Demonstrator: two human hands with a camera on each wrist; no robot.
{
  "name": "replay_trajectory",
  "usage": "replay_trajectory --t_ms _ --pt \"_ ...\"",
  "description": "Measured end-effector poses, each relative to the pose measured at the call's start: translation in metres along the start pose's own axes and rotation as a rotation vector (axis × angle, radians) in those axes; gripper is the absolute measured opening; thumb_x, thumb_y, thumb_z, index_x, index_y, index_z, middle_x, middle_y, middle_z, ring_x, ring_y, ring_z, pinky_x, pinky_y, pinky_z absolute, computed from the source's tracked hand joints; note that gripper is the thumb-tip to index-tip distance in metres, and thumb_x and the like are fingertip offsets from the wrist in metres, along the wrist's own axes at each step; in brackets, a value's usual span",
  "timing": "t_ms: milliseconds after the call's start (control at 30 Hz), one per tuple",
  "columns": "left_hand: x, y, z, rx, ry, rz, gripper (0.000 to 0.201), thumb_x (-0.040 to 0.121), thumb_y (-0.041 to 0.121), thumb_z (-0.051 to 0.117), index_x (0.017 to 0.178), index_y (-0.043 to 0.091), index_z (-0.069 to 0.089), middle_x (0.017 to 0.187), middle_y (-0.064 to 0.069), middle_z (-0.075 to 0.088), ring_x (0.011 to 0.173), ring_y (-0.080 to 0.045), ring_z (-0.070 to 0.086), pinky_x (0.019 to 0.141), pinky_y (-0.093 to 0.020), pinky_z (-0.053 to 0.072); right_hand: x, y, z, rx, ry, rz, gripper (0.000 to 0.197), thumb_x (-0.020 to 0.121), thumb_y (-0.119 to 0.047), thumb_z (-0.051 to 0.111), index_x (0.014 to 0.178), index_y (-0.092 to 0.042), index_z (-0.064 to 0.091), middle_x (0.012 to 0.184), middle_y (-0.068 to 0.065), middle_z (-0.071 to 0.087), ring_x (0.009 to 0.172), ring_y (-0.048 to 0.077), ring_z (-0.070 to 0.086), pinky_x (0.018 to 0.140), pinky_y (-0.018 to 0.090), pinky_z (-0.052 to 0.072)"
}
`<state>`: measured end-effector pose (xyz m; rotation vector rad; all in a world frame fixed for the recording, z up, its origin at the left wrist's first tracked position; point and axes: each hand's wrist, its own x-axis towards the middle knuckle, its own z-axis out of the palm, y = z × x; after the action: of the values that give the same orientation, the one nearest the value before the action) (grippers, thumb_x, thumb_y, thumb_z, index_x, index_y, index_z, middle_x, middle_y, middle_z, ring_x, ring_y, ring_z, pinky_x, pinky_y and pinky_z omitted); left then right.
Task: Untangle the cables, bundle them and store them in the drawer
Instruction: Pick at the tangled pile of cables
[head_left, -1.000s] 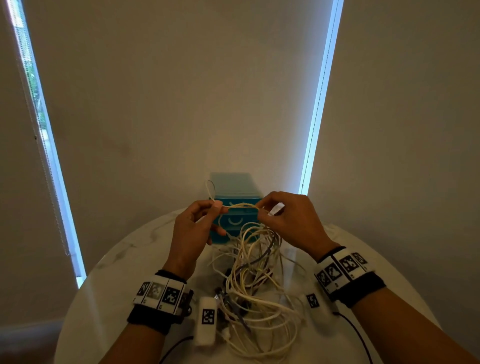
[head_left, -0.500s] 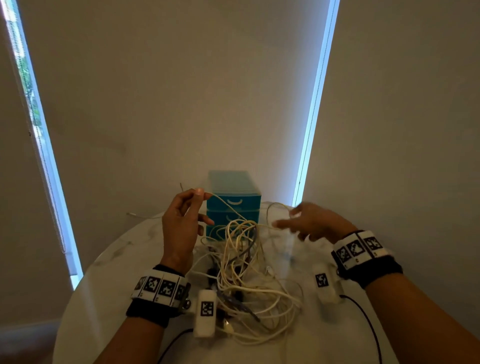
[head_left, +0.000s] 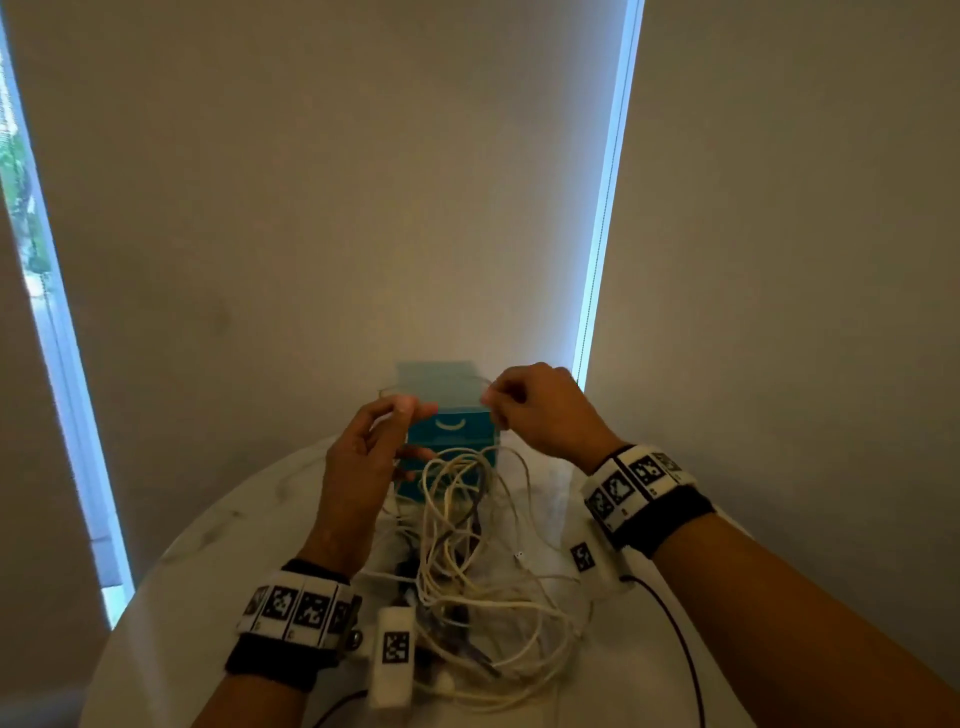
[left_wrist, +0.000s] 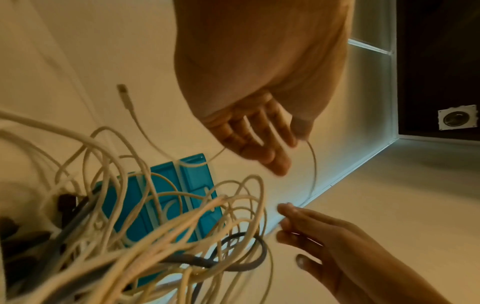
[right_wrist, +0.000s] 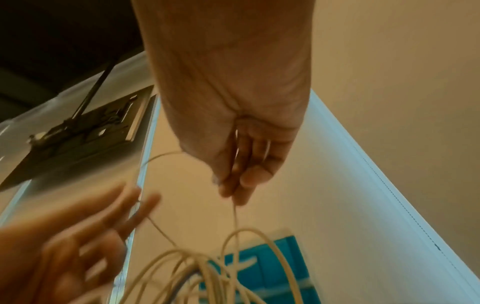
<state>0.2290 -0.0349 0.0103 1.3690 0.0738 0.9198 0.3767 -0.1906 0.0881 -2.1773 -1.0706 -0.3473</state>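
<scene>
Table (head_left: 171, 582): round, pale, marbled top filling the lower part of the head view, set against closed light blinds.
Cable tangle (head_left: 467, 561): a loose heap of cream-white cables with a few grey and dark ones, lying on the table between the two forearms and rising at 12 o'clock toward the hands; still knotted together, none bundled.
Drawer unit (head_left: 449, 431): small teal box with white curved handles, standing at 12 o'clock of the tangle, at the far edge of the table; its drawers look closed, and loops of cable hang in front of it.
Left hand (head_left: 363, 457): raised at 10 o'clock of the tangle, thumb and forefinger pinching a thin white strand, the other fingers loosely extended.
Right hand (head_left: 540, 410): raised at 2 o'clock of the tangle, fingers curled, fingertips pinching the same thin strand, which runs down into the heap.
Thin strand (left_wrist: 313, 164): arcs between the two hands in front of the drawer unit.
Connector (left_wrist: 124, 96): small white plug on a free cable end, hanging in the air beside the left hand.
</scene>
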Motion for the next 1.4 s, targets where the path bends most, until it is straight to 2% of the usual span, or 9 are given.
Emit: replay_trajectory --t_ms 100,233,367,500,733,967,1133,1267,1400 --pt "-0.001 -0.002 -0.001 0.1 -0.147 -0.097 0.027 0.102 0.036 0.069 0.127 0.028 0.071 0.118 0.01 0.08 0.1 -0.017 0.077 0.072 -0.029 0.059 0.007 -0.006 -0.028 0.151 0.087 0.068 0.017 0.101 -0.029 0.073 0.101 -0.014 0.081 0.077 -0.004 0.08 0.069 0.004 0.076 0.063 0.011 0.053" --pt "-0.001 -0.008 -0.001 0.151 -0.302 -0.123 0.034 0.097 0.026 0.076 0.131 0.03 0.072 0.125 0.008 0.078 0.116 -0.008 0.073 0.087 -0.032 0.061 0.015 -0.016 -0.057 0.252 0.325 0.066 0.022 0.099 -0.036 0.075 0.095 -0.015 0.081 0.073 -0.005 0.079 0.065 0.005 0.077 0.071 0.016 0.056" --pt "0.0 -0.012 0.002 0.15 -0.332 -0.133 0.035 0.098 0.018 0.075 0.132 0.024 0.073 0.126 0.007 0.078 0.121 -0.01 0.071 0.09 -0.021 0.059 0.023 -0.028 -0.081 0.25 0.442 0.024 0.025 0.098 -0.041 0.075 0.094 -0.017 0.08 0.071 -0.007 0.079 0.065 0.004 0.076 0.08 0.023 0.059" --pt "-0.001 -0.009 0.008 0.179 -0.286 -0.067 0.03 0.096 0.033 0.076 0.126 0.035 0.077 0.122 0.013 0.079 0.118 -0.009 0.073 0.098 -0.025 0.056 0.022 -0.047 -0.088 0.243 0.078 -0.005 0.028 0.098 -0.042 0.076 0.096 -0.014 0.078 0.079 -0.003 0.081 0.069 0.012 0.079 0.072 0.026 0.057" --pt "-0.005 -0.001 0.029 0.301 -0.332 0.007 0.033 0.095 0.045 0.077 0.128 0.044 0.074 0.119 0.02 0.077 0.109 -0.005 0.072 0.093 -0.025 0.059 0.014 -0.071 -0.069 0.453 -0.093 -0.048 0.035 0.107 -0.039 0.063 0.107 -0.007 0.077 0.092 0.003 0.083 0.08 0.021 0.08 0.068 0.028 0.056" --pt "-0.003 -0.006 0.023 0.151 -0.122 0.036 0.018 0.101 0.026 0.072 0.114 0.015 0.076 0.102 -0.002 0.082 0.088 -0.016 0.077 0.078 -0.031 0.063 0.004 -0.062 -0.054 0.564 -0.19 0.06 0.031 0.107 -0.036 0.062 0.12 -0.01 0.071 0.101 0.007 0.081 0.075 0.02 0.073 0.063 0.027 0.055" --pt "0.002 0.003 0.014 0.061 0.022 0.098 0.017 0.105 0.021 0.067 0.117 0.011 0.073 0.103 -0.005 0.082 0.086 -0.017 0.076 0.076 -0.024 0.061 -0.024 -0.015 -0.007 0.276 -0.335 0.138 0.025 0.103 -0.039 0.068 0.103 -0.014 0.075 0.099 0.012 0.078 0.072 0.016 0.067 0.059 0.026 0.054" --pt "0.002 0.006 0.013 0.059 0.045 0.135 0.019 0.106 0.025 0.064 0.121 0.015 0.071 0.107 -0.001 0.081 0.084 -0.02 0.076 0.079 -0.026 0.062 -0.034 0.004 0.015 0.147 -0.291 0.062 0.017 0.097 -0.043 0.075 0.089 -0.028 0.077 0.089 -0.002 0.078 0.063 0.003 0.067 0.065 0.026 0.057" --pt "0.001 0.008 0.015 0.025 -0.042 0.103 0.027 0.108 0.025 0.062 0.134 0.019 0.063 0.116 0.0 0.08 0.099 -0.021 0.077 0.084 -0.029 0.063 -0.022 -0.001 0.007 0.067 -0.137 0.023 0.025 0.099 -0.046 0.071 0.087 -0.026 0.08 0.076 -0.008 0.077 0.059 0.001 0.069 0.066 0.022 0.056"
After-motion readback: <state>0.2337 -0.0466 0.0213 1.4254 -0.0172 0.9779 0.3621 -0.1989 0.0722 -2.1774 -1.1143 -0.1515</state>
